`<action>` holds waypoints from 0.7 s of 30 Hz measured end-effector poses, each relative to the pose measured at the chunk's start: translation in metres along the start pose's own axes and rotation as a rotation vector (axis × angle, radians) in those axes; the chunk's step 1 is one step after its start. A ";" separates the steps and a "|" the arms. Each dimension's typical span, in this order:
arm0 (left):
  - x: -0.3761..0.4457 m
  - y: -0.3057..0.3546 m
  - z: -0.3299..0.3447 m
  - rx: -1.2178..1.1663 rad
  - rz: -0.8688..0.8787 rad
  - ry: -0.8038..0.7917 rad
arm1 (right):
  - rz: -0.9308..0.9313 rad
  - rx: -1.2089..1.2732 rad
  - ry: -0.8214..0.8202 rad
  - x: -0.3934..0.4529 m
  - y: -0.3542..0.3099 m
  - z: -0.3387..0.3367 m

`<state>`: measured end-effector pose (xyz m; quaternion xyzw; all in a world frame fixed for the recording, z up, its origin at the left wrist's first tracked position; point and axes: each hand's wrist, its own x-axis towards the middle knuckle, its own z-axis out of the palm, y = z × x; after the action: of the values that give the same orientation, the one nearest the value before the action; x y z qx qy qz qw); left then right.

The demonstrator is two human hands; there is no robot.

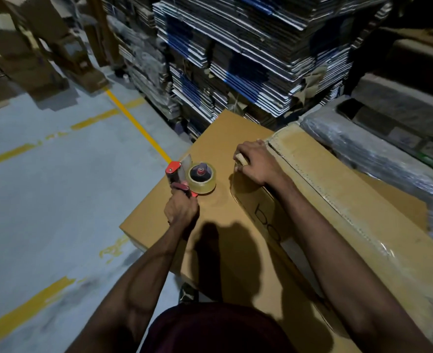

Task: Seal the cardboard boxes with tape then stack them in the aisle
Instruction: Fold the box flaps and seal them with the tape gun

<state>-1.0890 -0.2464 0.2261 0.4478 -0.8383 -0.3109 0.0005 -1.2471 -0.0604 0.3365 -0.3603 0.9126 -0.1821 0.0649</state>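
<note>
The left hand has its grip clamped on the red tape dispenser, held over the lower cardboard box near its far left corner. The right hand curls round the near end of the upper box, stacked along its right edge.

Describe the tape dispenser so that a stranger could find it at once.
Start from the large flat cardboard box beside the yellow floor line. On its top, the left hand grips the tape dispenser. Only it is red, carrying a clear tape roll.
</note>
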 end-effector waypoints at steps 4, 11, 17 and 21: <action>0.000 0.022 -0.027 -0.491 -0.028 -0.214 | -0.009 0.046 0.007 -0.005 0.005 -0.004; -0.034 0.074 -0.076 -1.274 -0.040 -0.815 | -0.116 0.094 0.029 -0.012 -0.012 0.001; -0.030 0.097 -0.087 -1.497 -0.036 -1.083 | -0.167 0.277 0.039 -0.019 -0.022 -0.002; -0.028 0.105 -0.085 -1.587 -0.080 -1.243 | -0.019 0.640 0.365 -0.022 -0.022 -0.020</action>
<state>-1.1276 -0.2266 0.3574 0.1043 -0.2253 -0.9572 -0.1491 -1.2218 -0.0545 0.3634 -0.2917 0.8026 -0.5203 0.0087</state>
